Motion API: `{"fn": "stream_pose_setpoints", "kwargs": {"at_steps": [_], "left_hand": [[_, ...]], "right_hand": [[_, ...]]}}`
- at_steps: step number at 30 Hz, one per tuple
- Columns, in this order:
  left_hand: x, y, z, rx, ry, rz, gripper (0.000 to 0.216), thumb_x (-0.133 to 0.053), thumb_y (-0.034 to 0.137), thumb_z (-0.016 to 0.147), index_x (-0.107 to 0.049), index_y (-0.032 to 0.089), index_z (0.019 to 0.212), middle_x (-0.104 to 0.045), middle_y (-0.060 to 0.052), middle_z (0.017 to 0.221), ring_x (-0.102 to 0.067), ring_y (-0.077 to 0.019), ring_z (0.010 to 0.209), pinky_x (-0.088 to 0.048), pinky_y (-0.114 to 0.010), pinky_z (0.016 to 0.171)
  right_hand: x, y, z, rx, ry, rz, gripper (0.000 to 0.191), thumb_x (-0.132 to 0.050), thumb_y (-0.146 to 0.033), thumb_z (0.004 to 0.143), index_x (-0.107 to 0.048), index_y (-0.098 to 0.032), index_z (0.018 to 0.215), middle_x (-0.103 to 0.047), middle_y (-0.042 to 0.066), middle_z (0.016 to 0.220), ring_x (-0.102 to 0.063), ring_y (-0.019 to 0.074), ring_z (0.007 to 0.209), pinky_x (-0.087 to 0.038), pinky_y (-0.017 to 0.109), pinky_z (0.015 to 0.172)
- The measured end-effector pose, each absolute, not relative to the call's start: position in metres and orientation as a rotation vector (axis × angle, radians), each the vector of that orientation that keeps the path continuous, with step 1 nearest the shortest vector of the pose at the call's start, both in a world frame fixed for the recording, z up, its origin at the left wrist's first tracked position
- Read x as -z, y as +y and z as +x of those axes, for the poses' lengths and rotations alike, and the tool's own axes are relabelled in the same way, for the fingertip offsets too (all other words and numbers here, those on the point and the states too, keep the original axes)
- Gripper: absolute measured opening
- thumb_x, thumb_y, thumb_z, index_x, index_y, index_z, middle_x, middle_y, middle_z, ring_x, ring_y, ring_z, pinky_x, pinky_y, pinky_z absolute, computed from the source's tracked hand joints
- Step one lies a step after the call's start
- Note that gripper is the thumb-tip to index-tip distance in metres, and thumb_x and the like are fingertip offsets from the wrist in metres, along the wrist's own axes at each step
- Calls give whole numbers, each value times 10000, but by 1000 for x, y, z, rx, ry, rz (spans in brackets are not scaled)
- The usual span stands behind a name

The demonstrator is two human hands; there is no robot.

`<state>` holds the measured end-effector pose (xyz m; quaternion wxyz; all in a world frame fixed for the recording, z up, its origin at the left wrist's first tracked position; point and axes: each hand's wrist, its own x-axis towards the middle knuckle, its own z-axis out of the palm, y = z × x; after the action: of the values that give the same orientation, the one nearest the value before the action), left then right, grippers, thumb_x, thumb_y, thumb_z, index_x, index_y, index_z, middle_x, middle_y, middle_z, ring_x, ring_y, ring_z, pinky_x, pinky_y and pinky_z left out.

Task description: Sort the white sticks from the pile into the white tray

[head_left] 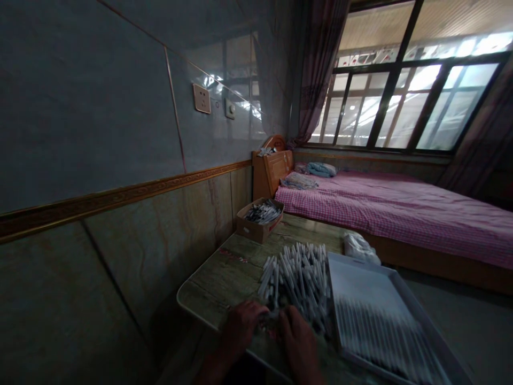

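Curled and close together, the left hand (240, 327) and the right hand (300, 339) rest at the near edge of a heap of white sticks (296, 283), their fingers bent over the sticks rather than spread flat. A few sticks and something dark lie between the hands, but blur hides them, so it is impossible to tell whether either hand has hold of anything.

The heap lies loose and crisscrossed on a stone-patterned table (212, 289). Just to its right sits a shallow white tray (363, 263), with neat rows of sticks (385, 337) laid side by side. A crumpled white plastic bag (359, 247) lies behind the tray. Farther along the table, against the wall, a cardboard box (250, 229) holds a bundle of dark and white sticks (259, 212).

Beyond the table stretches a bed (393, 214) with a pink checked sheet, a wooden headboard (272, 171) and a folded blue cloth (320, 169). A power socket (201, 98) is set in the tiled wall (100, 107), and curtains (320, 64) hang beside a window (401, 101).
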<state>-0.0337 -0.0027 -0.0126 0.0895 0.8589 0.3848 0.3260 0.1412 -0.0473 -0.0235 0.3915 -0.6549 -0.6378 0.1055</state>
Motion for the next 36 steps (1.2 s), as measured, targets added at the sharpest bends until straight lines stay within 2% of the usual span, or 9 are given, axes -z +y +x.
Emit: {"fn": "stream_pose_setpoints", "kwargs": {"at_steps": [3,8,10,16,21,28,33,36], "left_hand": [[12,-3,-34,-984,1114,2564,335,-499,29,853,-703,244,1006,-766,-9,893,-711,-165,842,-548,-253,764],[9,-4,-34,-1039,1100,2522,293,-504,66,882,-709,242,999,-763,-10,873,-705,-155,812,-543,-232,723],[8,-5,-33,-1041,1121,2523,273,-514,77,889,-715,240,978,-761,-9,860,-703,-153,794,-538,-229,714],[9,-4,-33,-981,1171,2562,267,-526,63,894,-723,236,946,-759,2,825,-698,-159,778,-521,-239,710],[15,-2,-33,-966,1183,2540,269,-529,61,892,-713,240,972,-759,4,857,-694,-162,801,-505,-245,722],[19,-3,-34,-879,1191,2585,290,-507,55,895,-697,251,992,-741,7,866,-669,-164,804,-477,-253,747],[22,-6,-36,-875,1142,2636,297,-515,52,885,-676,251,1035,-747,-1,892,-670,-180,824,-466,-274,775],[20,-6,-37,-859,1108,2651,285,-512,63,887,-670,247,1035,-747,-5,886,-671,-182,815,-461,-274,767]], "right_hand": [[26,-46,143,-169,-1722,-1672,340,-442,-461,935,-642,-254,755,-710,49,730,-654,197,604,-376,265,537],[25,-46,141,-203,-1682,-1711,457,-279,-415,1002,-639,-260,767,-699,37,703,-658,180,608,-381,258,541],[26,-46,142,-213,-1679,-1705,461,-271,-436,1001,-639,-263,784,-701,34,710,-659,181,615,-394,259,544],[34,-41,150,-179,-1804,-1669,367,-436,-502,931,-691,-260,825,-715,51,730,-638,193,583,-385,260,513],[38,-39,153,-130,-1880,-1670,320,-501,-473,903,-722,-243,923,-733,74,766,-642,186,589,-373,250,519],[44,-39,147,-27,-1815,-1728,405,-379,-417,996,-696,-254,804,-717,32,699,-645,148,553,-363,223,512],[49,-36,154,138,-2021,-1629,255,-503,-279,944,-725,-267,820,-742,21,730,-653,133,535,-344,204,459],[48,-35,156,175,-2035,-1601,222,-527,-305,917,-743,-282,867,-756,25,745,-658,147,518,-336,214,427]]}}
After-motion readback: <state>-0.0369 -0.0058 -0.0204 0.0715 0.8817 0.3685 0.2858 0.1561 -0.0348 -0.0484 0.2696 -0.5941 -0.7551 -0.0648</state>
